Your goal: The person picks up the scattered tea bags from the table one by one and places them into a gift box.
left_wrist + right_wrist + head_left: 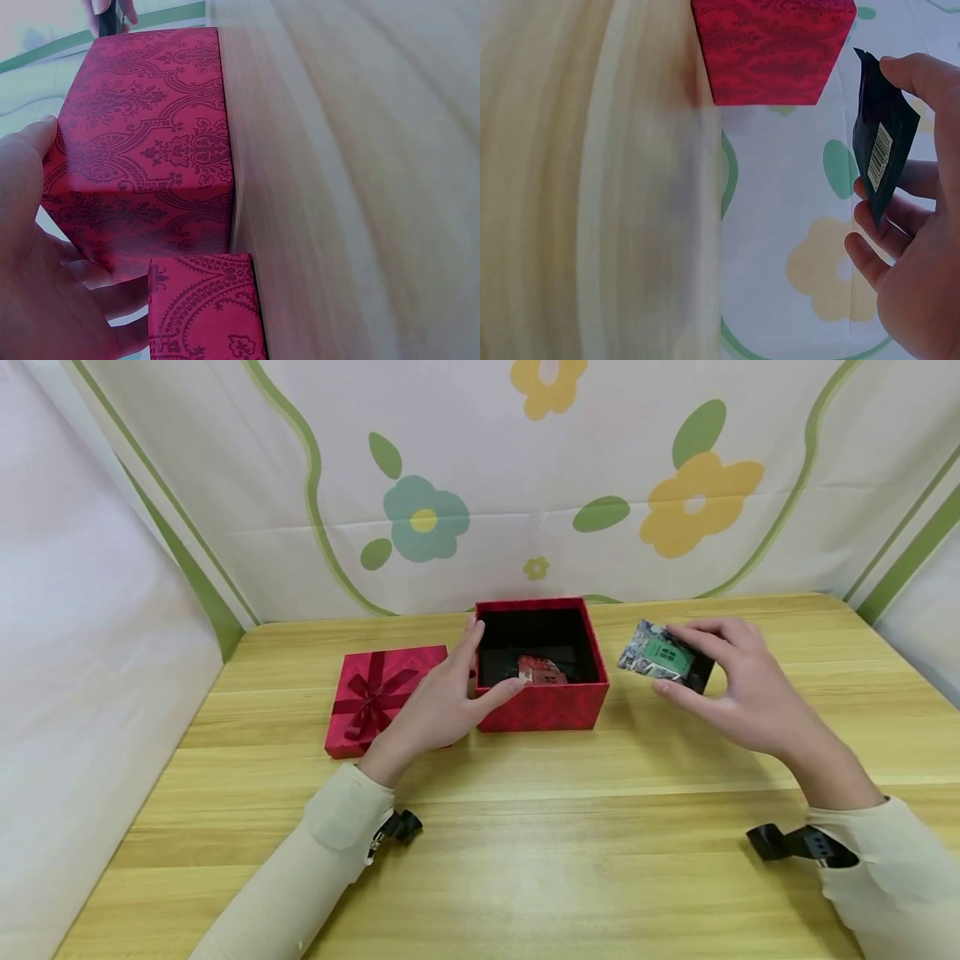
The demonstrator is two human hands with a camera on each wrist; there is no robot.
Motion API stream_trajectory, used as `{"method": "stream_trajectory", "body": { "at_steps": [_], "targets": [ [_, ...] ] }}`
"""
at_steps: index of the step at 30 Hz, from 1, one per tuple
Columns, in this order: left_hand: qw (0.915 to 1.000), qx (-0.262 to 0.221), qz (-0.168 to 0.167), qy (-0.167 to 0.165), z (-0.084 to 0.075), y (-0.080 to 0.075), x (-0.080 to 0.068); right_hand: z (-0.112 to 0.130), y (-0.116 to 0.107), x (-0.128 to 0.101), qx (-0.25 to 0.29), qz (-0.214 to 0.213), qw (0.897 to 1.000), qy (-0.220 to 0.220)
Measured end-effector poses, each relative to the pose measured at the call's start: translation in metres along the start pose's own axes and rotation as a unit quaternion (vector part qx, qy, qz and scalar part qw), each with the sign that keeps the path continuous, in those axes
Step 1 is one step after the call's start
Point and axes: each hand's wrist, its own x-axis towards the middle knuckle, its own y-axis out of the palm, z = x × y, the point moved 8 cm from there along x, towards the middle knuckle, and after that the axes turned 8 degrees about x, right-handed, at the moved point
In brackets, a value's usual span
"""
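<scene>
A red patterned gift box [543, 707] stands lidless on the table with its dark inside showing. My left hand [442, 702] rests at its front left corner, thumb on the front rim and fairly straight fingers along the left side. Inside the box lies a small packet [542, 672] with a red print, partly hidden by the front wall. To the right of the box, my right hand [750, 685] pinches a small flat packet [660, 653] by its edges, in the air. Its front carries a green print; the right wrist view shows its black back [885, 135] with a barcode label.
Left of the box lies its red lid [390, 685] with a ribbon bow, partly behind my left hand. Under everything is a wooden table [525, 843]. A white cloth [510, 460] with flower prints hangs behind the table.
</scene>
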Motion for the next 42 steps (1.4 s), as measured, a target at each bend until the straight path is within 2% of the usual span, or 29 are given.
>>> {"method": "stream_trajectory", "body": {
  "at_steps": [7,19,42],
  "targets": [
    [1.0000,0.001,-0.003,0.002,0.001,0.000,0.000,0.013,0.011,0.013,0.015,0.004,1.000,0.008],
    [1.0000,0.001,0.000,0.001,0.000,0.000,0.000,0.042,0.033,0.036,0.032,0.015,0.999,-0.005],
    [1.0000,0.003,0.000,0.004,0.001,0.000,0.001,0.064,0.078,0.066,0.057,0.063,0.996,-0.005]
  ]
}}
